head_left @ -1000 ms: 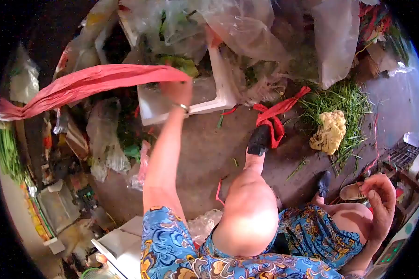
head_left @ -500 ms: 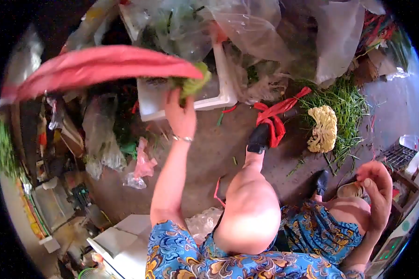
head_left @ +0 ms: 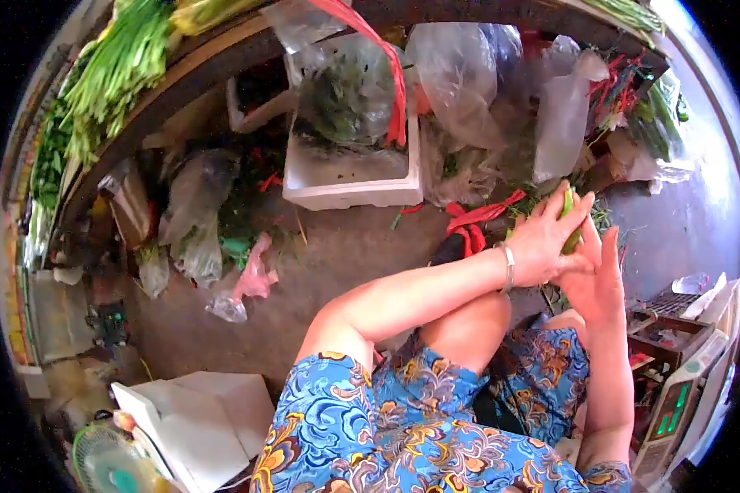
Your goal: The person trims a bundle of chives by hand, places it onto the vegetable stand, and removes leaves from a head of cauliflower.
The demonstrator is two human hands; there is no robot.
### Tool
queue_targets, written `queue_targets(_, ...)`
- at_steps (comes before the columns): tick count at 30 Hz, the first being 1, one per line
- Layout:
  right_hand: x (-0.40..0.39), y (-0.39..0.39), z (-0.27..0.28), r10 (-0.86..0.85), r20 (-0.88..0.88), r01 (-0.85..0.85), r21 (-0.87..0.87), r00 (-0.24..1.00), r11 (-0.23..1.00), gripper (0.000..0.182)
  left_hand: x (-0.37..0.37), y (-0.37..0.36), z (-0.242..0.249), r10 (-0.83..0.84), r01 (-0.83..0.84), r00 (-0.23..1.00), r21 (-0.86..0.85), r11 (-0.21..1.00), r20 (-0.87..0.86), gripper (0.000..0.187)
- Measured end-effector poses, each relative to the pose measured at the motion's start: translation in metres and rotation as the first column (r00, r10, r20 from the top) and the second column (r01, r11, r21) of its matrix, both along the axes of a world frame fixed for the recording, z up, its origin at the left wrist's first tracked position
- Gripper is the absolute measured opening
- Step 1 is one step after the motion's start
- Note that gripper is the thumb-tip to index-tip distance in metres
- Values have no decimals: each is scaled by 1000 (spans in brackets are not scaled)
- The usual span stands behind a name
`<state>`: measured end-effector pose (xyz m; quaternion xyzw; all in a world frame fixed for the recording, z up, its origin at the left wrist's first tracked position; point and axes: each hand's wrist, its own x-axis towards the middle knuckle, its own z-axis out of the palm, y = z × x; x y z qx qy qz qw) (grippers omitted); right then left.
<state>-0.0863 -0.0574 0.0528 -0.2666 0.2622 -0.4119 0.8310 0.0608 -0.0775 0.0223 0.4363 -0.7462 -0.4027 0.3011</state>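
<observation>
My left hand (head_left: 538,246), with a bracelet at its wrist, reaches across my lap to the right. Its fingers are closed around a green vegetable piece (head_left: 573,218), whose exact kind I cannot make out. Close against it is my right hand (head_left: 592,283), its fingers stretched and apart beside the green piece. Part of the right hand is covered by the left. Beneath both hands, green stalks (head_left: 602,218) lie in a pile on the floor, mostly hidden. A red plastic strip (head_left: 477,223) lies by my foot.
A white foam box (head_left: 353,193) holds a clear bag of dark greens (head_left: 345,90), with a red strip (head_left: 396,99) hanging over it. Leafy vegetables (head_left: 123,74) lie on the shelf above. A scale (head_left: 670,415) stands at right, a fan (head_left: 111,464) at lower left.
My left hand has moved from the foam box to my right hand, bringing the green piece. The red strip it was swinging now hangs over the box. The cauliflower is hidden from view.
</observation>
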Motion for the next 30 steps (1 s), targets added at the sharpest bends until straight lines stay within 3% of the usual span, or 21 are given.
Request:
queue_targets(1,1,1,5,-23,3,23,-30,1000,999,89,-2,-1,5,51,-49,998,-49,998,44,99)
queue_targets(2,-2,1,15,-9,123,8,7,992,1000,88,-2,-2,17,137,-137,991,-101,985,-10,103)
queue_targets(3,3,3,28,-3,121,4,-4,993,1000,88,-2,-5,23,232,-260,963,-240,935,-140,106)
queue_targets(5,23,10,54,-36,68,49,-200,997,979,85,4,-2,53,267,-367,908,-308,878,-324,99)
queue_targets(6,31,12,62,-27,168,57,-172,985,983,80,6,1,64,299,-435,881,-380,816,-367,80)
queue_targets(7,35,16,63,-25,168,55,-179,985,982,80,5,6,80,340,-510,812,-293,809,-475,45)
queue_targets(9,41,24,55,-102,125,130,-249,987,960,70,7,9,87,345,-558,796,-384,735,-497,29)
queue_targets(11,39,33,42,-112,150,151,-278,982,949,60,2,12,77,376,-547,811,-351,760,-448,31)
queue_targets(13,24,39,16,-115,112,134,-178,987,975,55,-4,14,54,427,-536,829,-296,791,-360,38)
queue_targets(17,5,49,5,-20,79,36,-205,997,978,60,-18,14,21,436,-498,801,-52,866,-411,40)
queue_targets(19,4,49,6,-62,77,74,-164,995,984,67,-19,11,22,414,-473,839,-96,876,-352,38)
queue_targets(23,-1,53,20,-88,-31,78,-245,996,966,67,-28,10,23,361,-430,869,-156,889,-337,38)
queue_targets(30,-23,54,23,-22,-140,-14,-249,990,968,65,-37,11,18,247,-354,892,-245,903,-378,35)
